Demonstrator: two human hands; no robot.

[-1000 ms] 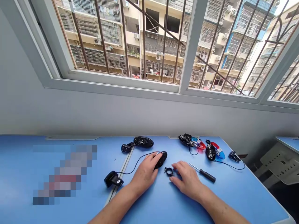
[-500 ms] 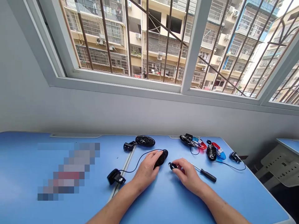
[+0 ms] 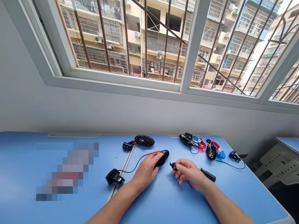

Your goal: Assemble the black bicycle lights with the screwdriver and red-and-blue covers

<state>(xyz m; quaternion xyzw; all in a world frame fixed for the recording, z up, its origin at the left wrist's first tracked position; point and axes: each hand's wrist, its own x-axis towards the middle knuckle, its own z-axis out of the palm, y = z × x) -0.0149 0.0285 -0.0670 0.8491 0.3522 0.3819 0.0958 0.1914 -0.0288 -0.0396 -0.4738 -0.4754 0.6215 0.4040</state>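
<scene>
My left hand (image 3: 147,166) is closed round a glossy black oval housing (image 3: 163,158) lying on the blue table. A thin black cable runs left from near this hand to a black bracket-like piece (image 3: 115,176). To the right, my right hand (image 3: 188,172) pinches a small black part with a shiny round end (image 3: 173,165) between thumb and fingers, just above the table and apart from the housing. Behind that hand lies a screwdriver (image 3: 207,174) with a black handle, its shaft partly hidden by the hand.
A second black oval housing (image 3: 144,140) with an attached bracket lies at the back. Toward the back right are open black housings (image 3: 211,151) beside red and blue clear covers (image 3: 219,150), and a small cabled black piece (image 3: 234,155). A blurred patch covers the left table. A barred window is ahead.
My right hand has turned over, bringing the thumb on top and tilting the small black part's round end upward. The left hand stays on the housing. The camera view has shifted slightly.
</scene>
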